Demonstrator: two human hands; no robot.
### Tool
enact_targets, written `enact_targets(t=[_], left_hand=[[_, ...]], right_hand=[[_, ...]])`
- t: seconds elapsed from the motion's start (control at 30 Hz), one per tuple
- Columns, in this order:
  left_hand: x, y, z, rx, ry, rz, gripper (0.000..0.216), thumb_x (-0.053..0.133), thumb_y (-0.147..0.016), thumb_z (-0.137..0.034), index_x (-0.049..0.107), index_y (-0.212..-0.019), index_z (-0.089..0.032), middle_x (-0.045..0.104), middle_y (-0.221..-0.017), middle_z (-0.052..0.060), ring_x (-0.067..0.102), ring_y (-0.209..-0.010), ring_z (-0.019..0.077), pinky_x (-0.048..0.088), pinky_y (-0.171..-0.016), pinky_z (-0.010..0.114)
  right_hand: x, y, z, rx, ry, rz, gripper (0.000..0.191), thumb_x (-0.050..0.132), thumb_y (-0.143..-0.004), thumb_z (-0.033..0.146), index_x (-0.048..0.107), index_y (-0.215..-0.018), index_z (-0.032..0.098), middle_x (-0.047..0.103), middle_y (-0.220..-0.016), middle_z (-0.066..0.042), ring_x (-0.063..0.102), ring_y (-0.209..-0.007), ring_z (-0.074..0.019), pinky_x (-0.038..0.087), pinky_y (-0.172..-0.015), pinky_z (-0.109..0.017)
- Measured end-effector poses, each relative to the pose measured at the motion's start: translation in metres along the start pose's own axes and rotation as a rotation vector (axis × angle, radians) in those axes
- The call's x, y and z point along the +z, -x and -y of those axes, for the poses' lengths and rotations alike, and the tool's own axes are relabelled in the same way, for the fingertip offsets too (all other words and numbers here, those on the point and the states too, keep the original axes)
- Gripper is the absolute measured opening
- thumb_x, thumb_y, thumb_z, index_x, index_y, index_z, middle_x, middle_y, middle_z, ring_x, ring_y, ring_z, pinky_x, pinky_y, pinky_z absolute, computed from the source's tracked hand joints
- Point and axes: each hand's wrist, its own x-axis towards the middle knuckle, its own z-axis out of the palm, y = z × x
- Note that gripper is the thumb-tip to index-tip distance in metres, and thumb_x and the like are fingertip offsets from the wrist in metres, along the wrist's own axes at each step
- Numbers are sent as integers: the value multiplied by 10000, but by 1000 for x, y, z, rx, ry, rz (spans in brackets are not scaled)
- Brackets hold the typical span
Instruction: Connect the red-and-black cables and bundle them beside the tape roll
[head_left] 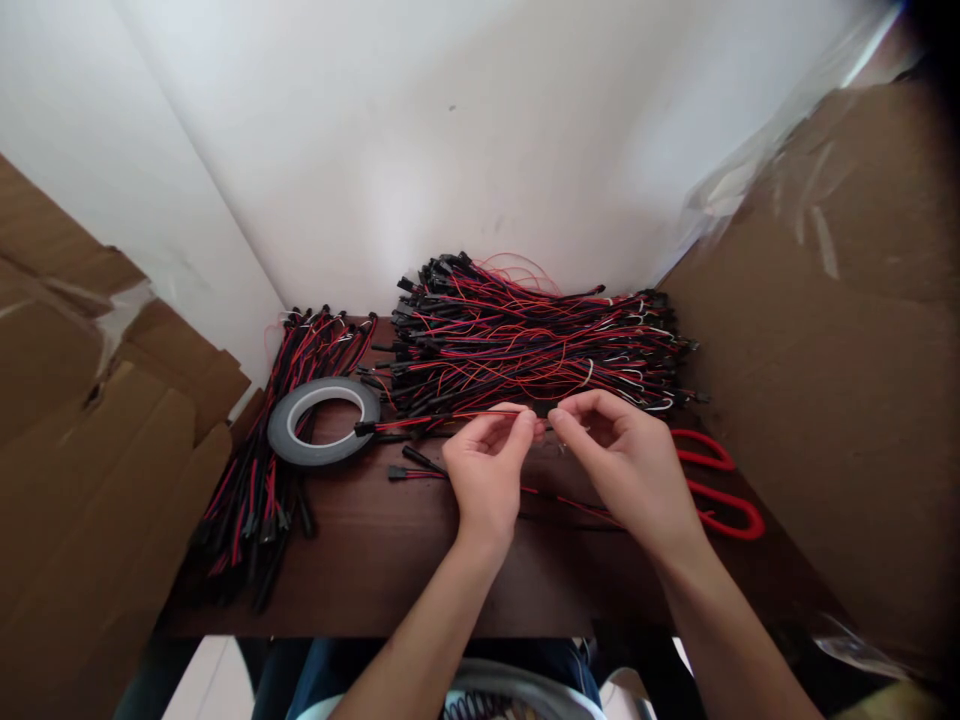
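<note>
Between thumb and fingers, my left hand (487, 470) pinches a thin red-and-black wire cable (427, 418). The cable runs left to a black connector (365, 429), which lies over the edge of a roll of grey tape (280, 425). Close beside it, my right hand (637, 465) has thumb and forefinger pressed together at the cable's other end; the tip there is too small to make out. Beneath both hands, another cable with a black plug (397, 472) lies on the brown table (360, 560). Red-handled scissors (750, 520) lie right of my right hand, their blades hidden.
A large heap of red-and-black cables (510, 345) lies along the back wall. To the left, a second bundle of cables (262, 490) extends beneath the tape roll. Cardboard walls (825, 330) flank the table. Below its front edge, a pale container (480, 675) holds dark coiled wire.
</note>
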Motion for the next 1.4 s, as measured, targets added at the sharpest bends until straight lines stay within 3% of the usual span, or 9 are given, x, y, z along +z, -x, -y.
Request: enact_targets(t=[0.33, 0.5, 0.63, 0.73, 0.87, 1.03, 1.4], left_hand=[[1, 0, 0, 9, -1, -17, 108, 790, -670, -215, 737, -730, -143, 735, -693, 24, 709, -633, 155, 592, -685, 276], [0, -1, 0, 19, -4, -31, 99, 785, -675, -208, 736, -728, -140, 727, -670, 19, 698, -611, 143, 585, -659, 257], [-1, -2, 1, 16, -19, -26, 113, 789, -682, -223, 738, -740, -141, 727, -671, 22, 703, -618, 150, 585, -667, 264], [-1, -2, 0, 20, -27, -8, 115, 788, -690, -229, 741, -749, -143, 728, -689, 19, 699, -626, 145, 583, -675, 259], [-1, -2, -2, 34, -18, 9, 96, 784, -694, -219, 742, -743, -147, 730, -705, 12, 687, -626, 127, 578, -664, 232], [-3, -4, -1, 27, -42, 31, 125, 787, -698, -246, 749, -762, -145, 721, -718, 18, 667, -635, 120, 568, -656, 226], [-5, -6, -2, 104, -103, 70, 36, 775, -699, -199, 766, -718, -169, 696, -741, 17, 565, -565, 83, 452, -490, 189]], right_hand=[[4, 4, 0, -238, 174, -111, 162, 593, -886, 334, 627, -825, 187, 631, -784, -37, 565, -676, -148, 427, -576, -267], [2, 2, -7, -221, 213, -207, 234, 684, -824, 393, 593, -888, 188, 599, -742, -14, 540, -653, -155, 447, -627, -301], [-2, -2, -4, -496, 293, -253, 114, 638, -847, 270, 543, -861, 208, 604, -854, -55, 563, -839, -209, 461, -785, -379], [-5, -5, -1, -648, 231, -120, 99, 598, -858, 174, 516, -896, 214, 585, -925, -66, 570, -893, -202, 483, -798, -371], [-5, -8, -3, -671, 194, 28, 87, 583, -892, 154, 516, -901, 209, 545, -942, -58, 561, -859, -162, 496, -696, -297], [-5, -10, -6, -724, 211, -44, 88, 587, -892, 113, 578, -913, 198, 511, -933, -51, 543, -832, -142, 483, -636, -262], [-1, -8, -9, -741, 269, -163, 104, 625, -869, 90, 630, -934, 170, 524, -904, -49, 554, -823, -139, 493, -712, -285]])
